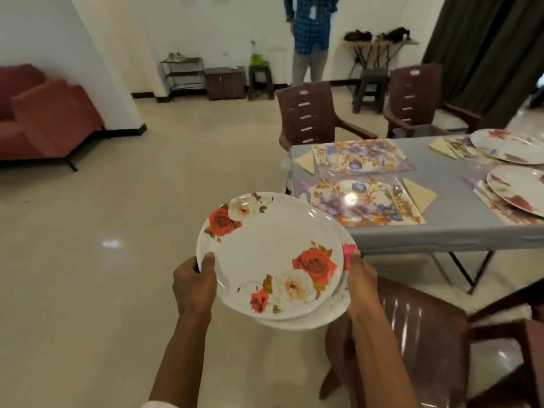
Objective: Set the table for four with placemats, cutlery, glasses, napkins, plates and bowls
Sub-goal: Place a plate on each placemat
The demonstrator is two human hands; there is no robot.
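I hold a stack of two plates (273, 254) in front of me, above the floor and not yet over the table. My left hand (194, 278) grasps the rim at nine o'clock with the thumb on top, and my right hand (360, 278) grasps the rims at three o'clock. The plates are round, white and glossy, printed with red and cream roses. They look like light melamine, I think, so they may slide on each other. The table (459, 231) stands at two o'clock from the stack, under a smooth grey cloth. On it the near placemat (359, 201) and the far placemat (362, 156) are shiny, rectangular and flowered, and still without plates. Beside the near one lie a fork and spoon (397, 197) and a folded beige napkin (419, 194). Further, at three o'clock, two set plates (518, 189) already rest at their places. So I judge that about half of the plates are done and my two belong to the bare mats. I see no bowls, and about glasses I cannot tell. A brown plastic chair (412, 334) stands at five o'clock.
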